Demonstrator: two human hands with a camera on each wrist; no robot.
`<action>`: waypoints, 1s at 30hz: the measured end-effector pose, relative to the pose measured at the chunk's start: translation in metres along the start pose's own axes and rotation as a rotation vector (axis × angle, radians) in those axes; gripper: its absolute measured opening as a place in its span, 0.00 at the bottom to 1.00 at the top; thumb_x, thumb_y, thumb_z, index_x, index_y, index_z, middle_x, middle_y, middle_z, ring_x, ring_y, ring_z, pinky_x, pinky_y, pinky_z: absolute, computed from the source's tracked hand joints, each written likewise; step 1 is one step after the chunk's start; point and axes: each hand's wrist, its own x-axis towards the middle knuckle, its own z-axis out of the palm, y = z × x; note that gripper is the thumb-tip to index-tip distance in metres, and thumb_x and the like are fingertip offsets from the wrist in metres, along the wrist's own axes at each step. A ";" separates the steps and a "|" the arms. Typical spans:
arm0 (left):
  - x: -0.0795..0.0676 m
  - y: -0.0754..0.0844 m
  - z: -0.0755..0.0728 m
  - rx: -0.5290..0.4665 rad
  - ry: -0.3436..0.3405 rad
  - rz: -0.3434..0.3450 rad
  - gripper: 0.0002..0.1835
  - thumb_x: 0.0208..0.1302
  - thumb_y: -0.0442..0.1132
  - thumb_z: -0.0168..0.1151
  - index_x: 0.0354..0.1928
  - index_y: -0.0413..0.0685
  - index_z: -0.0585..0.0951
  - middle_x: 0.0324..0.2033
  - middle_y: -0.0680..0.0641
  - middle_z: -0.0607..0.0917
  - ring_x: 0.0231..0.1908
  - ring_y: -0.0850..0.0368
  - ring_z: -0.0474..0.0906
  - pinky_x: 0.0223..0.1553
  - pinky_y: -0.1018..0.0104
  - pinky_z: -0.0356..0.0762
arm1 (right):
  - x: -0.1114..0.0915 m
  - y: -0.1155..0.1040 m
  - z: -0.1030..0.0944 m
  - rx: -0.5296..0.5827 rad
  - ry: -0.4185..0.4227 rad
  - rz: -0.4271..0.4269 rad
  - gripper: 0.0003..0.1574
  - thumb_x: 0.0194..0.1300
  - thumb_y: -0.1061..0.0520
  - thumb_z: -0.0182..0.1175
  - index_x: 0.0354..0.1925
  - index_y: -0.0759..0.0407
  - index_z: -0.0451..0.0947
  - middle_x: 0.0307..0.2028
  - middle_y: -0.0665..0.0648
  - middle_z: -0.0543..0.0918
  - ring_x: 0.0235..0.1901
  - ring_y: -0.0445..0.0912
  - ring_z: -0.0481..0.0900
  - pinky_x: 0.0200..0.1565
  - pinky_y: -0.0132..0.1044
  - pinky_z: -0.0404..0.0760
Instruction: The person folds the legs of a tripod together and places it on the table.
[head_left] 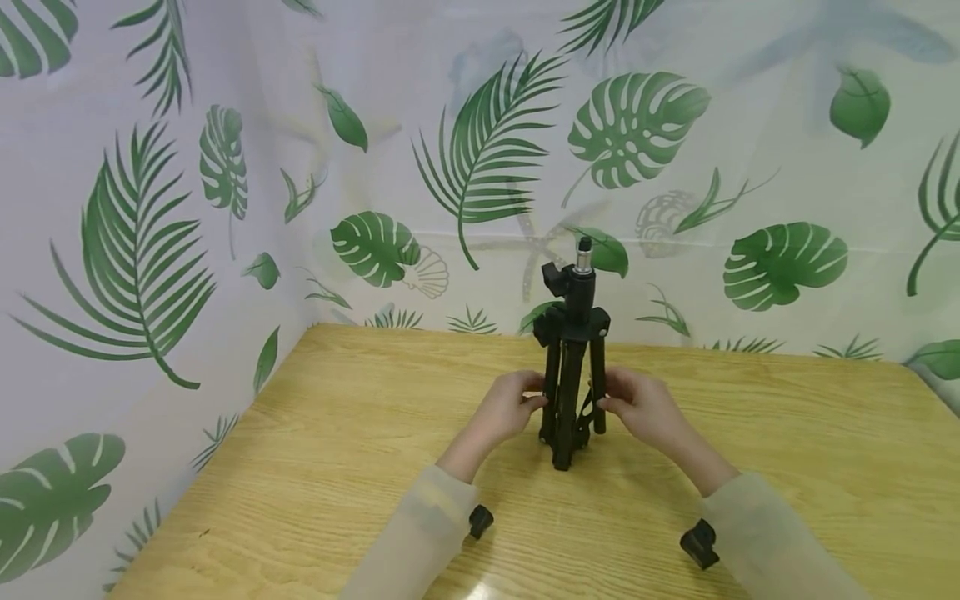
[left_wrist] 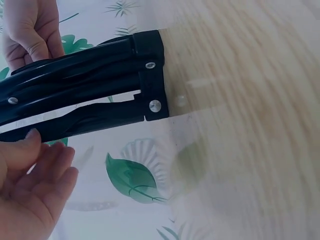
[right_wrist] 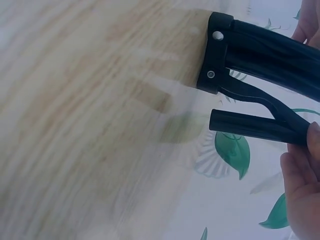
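A black tripod stand (head_left: 572,358) with a silver tip stands upright, its legs folded down close to the centre. My left hand (head_left: 513,406) pinches the left leg between thumb and fingers. On the other side, my right hand (head_left: 636,402) pinches the right leg. In the left wrist view, the thumb of the left hand (left_wrist: 30,185) lies on the leg near the riveted base bracket (left_wrist: 152,77). A brace joins the right leg (right_wrist: 250,126) to the bracket in the right wrist view, and the leg's end sits slightly apart from it. Whether the base touches the table cannot be told.
The wood-grain table (head_left: 337,467) spreads around the stand. Behind it and to the left hangs a white cloth (head_left: 285,275) printed with green leaves. Small black devices (head_left: 700,543) show beside both sleeves.
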 end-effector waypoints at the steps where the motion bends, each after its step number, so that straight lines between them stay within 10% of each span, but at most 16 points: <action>1: -0.002 -0.001 -0.001 0.006 0.005 -0.011 0.15 0.61 0.32 0.54 0.50 0.39 0.75 0.46 0.43 0.78 0.47 0.53 0.73 0.43 0.69 0.72 | 0.000 0.000 0.000 0.000 0.000 0.001 0.16 0.57 0.70 0.56 0.46 0.71 0.72 0.41 0.67 0.78 0.40 0.57 0.77 0.39 0.43 0.77; 16: -0.016 0.003 -0.004 0.016 -0.058 -0.044 0.18 0.55 0.42 0.62 0.46 0.42 0.77 0.43 0.47 0.80 0.44 0.56 0.75 0.43 0.66 0.72 | -0.005 -0.006 0.001 -0.028 0.061 -0.012 0.17 0.52 0.71 0.61 0.42 0.72 0.74 0.38 0.67 0.79 0.39 0.57 0.78 0.39 0.43 0.76; 30: -0.017 0.014 0.005 0.029 0.060 0.007 0.15 0.53 0.46 0.64 0.35 0.41 0.79 0.32 0.48 0.82 0.35 0.55 0.78 0.34 0.70 0.74 | -0.013 -0.014 0.002 -0.098 0.094 0.054 0.18 0.50 0.66 0.64 0.41 0.71 0.75 0.37 0.66 0.80 0.40 0.59 0.77 0.40 0.48 0.75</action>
